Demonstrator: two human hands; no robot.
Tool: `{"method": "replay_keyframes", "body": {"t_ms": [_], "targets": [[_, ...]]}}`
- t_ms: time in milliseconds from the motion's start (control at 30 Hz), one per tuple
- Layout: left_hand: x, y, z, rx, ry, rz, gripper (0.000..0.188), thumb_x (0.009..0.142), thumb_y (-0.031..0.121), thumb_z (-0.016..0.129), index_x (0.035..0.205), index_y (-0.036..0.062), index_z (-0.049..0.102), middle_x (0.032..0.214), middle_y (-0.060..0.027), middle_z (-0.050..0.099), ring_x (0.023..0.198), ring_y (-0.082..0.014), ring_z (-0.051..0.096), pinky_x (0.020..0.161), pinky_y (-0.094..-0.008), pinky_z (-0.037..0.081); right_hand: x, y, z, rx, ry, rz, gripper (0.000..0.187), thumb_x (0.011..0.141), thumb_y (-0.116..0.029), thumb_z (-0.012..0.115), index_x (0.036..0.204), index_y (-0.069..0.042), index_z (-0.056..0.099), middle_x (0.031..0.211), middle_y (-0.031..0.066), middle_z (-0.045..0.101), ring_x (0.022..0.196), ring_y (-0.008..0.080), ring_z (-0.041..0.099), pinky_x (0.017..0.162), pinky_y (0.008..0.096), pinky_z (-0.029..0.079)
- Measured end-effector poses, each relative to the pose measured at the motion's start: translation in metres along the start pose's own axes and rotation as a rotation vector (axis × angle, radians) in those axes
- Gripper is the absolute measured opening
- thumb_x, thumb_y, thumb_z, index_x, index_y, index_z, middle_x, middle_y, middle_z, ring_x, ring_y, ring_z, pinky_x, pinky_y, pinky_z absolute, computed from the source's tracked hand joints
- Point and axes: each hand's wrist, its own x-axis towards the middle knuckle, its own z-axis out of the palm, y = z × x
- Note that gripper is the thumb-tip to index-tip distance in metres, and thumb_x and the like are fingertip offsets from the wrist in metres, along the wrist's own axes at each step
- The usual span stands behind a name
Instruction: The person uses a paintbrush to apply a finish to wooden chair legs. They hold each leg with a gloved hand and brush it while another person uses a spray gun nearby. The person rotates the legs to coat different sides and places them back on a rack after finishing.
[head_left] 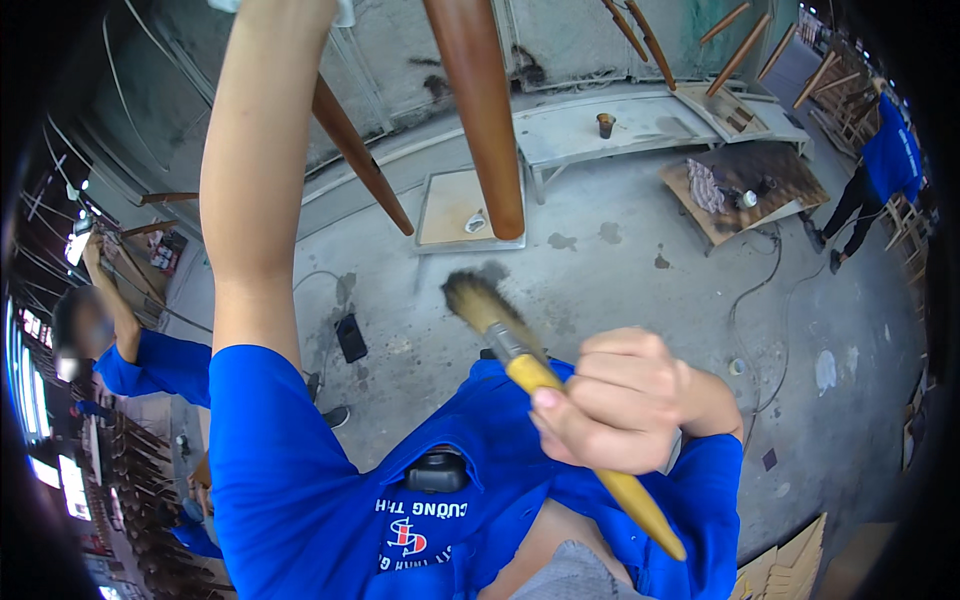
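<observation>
My right hand (622,400) is closed around the yellow handle of a paintbrush (530,372), in front of my chest. The brush's dark bristles point up and to the left. My bare left arm (255,170) reaches straight up. A bit of pale covering shows at its wrist, but the hand is beyond the top edge. A thick, glossy brown wooden leg (480,120) comes down from the top, its lower end above the bristles and apart from them. Left of it slants a thinner brown leg (365,160); what they join is out of sight.
Behind the legs lies a framed board (445,215) on the floor. A grey bench (570,140) carries a brown cup (605,124). A low stained board (700,215) holds a rag and small jar. Co-workers in blue stand left (160,365) and right (893,150). Hoses (738,300) trail across the floor.
</observation>
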Motion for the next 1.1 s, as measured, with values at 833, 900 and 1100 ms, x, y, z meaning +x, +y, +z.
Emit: {"method": "replay_keyframes", "body": {"t_ms": [833, 900, 1100], "targets": [[0.006, 0.015, 0.024, 0.031, -0.025, 0.013, 0.067, 0.094, 0.068, 0.069, 0.109, 0.0032, 0.063, 0.071, 0.0023, 0.059, 0.054, -0.0051, 0.057, 0.05, -0.0204, 0.05, 0.011, 0.008, -0.042, -0.083, 0.21, 0.018, 0.012, 0.077, 0.009, 0.076, 0.083, 0.003, 0.067, 0.059, -0.0037, 0.04, 0.043, 0.0111, 0.035, 0.039, 0.0278, 0.024], [0.007, 0.014, 0.026, 0.029, -0.029, 0.003, 0.067, 0.094, 0.068, 0.069, 0.109, 0.0032, 0.064, 0.07, 0.0025, 0.059, 0.054, -0.005, 0.057, 0.05, -0.0203, 0.05, -0.003, 0.001, -0.032, -0.156, 0.271, 0.008, 0.013, 0.078, 0.009, 0.075, 0.08, 0.001, 0.064, 0.06, -0.0039, 0.038, 0.046, 0.0108, 0.034, 0.04, 0.0275, 0.023], [0.017, 0.013, 0.03, 0.016, -0.075, 0.006, 0.066, 0.094, 0.068, 0.07, 0.107, 0.0035, 0.064, 0.069, 0.0032, 0.058, 0.053, -0.0045, 0.056, 0.049, -0.02, 0.049, -0.035, -0.002, -0.012, -0.212, 0.193, -0.028, 0.015, 0.076, 0.009, 0.074, 0.077, -0.001, 0.062, 0.059, -0.0038, 0.035, 0.048, 0.0104, 0.034, 0.043, 0.0262, 0.023]]}}
